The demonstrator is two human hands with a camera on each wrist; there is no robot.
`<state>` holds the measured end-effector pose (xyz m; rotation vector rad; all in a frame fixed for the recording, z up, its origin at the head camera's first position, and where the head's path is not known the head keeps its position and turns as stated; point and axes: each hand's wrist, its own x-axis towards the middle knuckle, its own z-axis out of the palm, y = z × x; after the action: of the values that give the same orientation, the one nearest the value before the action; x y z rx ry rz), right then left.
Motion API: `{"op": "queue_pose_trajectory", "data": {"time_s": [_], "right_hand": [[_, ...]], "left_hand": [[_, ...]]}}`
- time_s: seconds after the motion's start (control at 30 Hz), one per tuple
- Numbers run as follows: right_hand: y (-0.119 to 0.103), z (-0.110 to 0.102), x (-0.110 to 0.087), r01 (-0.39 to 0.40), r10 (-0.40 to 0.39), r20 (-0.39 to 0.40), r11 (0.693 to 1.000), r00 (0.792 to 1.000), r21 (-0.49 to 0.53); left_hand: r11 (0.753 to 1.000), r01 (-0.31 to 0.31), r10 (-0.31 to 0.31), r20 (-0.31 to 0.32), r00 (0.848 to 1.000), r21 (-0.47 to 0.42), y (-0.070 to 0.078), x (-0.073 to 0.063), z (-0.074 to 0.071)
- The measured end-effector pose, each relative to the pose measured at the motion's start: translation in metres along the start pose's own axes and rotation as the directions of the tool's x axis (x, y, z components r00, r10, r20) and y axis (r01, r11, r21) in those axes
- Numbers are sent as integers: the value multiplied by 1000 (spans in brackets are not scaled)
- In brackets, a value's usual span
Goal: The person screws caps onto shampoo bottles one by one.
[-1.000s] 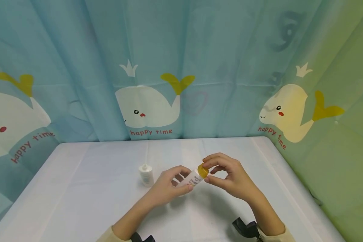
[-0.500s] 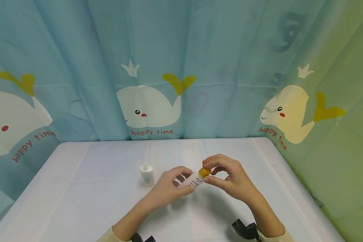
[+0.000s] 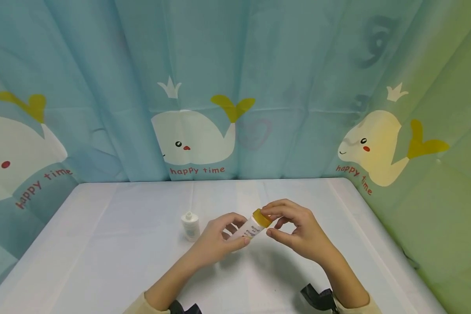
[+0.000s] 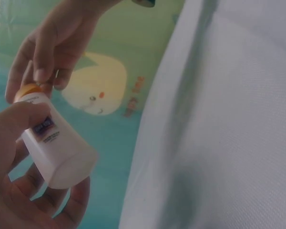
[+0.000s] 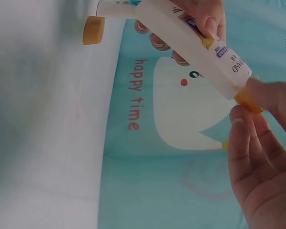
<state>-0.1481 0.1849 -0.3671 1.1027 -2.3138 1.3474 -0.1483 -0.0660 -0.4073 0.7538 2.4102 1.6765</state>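
My left hand (image 3: pixel 217 240) grips a white bottle (image 3: pixel 250 228) with printed labels, thumb on the near side and fingers behind. The bottle is held tilted above the table, its orange screw cap (image 3: pixel 261 218) pointing up and right. At the cap is my right hand (image 3: pixel 300 226); in the right wrist view its thumb and fingertips (image 5: pixel 239 113) pinch the cap, while the thumb looks slightly off it in the head view. A second white bottle (image 3: pixel 190 226) stands uncapped, left of my left hand. Near it lies a loose orange cap (image 5: pixel 93 30), hidden in the head view.
All of this is over a white-covered table (image 3: pixel 121 244). A blue curtain (image 3: pixel 290 144) printed with whales hangs behind the far edge, and a green curtain (image 3: pixel 447 209) runs along the right side. Black straps (image 3: pixel 318 298) sit at the wrists.
The bottle's tilt has shifted, dipping slightly and then rising, and its cap has turned upward. My right thumb sits slightly farther from the cap. The standing bottle stays put.
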Motion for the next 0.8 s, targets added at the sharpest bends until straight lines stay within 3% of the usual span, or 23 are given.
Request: {"op": "queue_pose_trajectory", "data": {"time_s": [0.3,0.8], "right_hand": [[-2,-1,1,6,-6,8,1000,1000,-13],[-2,1,1,3,-3,-10,999,1000,-49]], "left_hand": [[1000,18,-18,14,1000,-2,0,1,0],[1000,-13,13,42,999,2,-1,0,4]]}}
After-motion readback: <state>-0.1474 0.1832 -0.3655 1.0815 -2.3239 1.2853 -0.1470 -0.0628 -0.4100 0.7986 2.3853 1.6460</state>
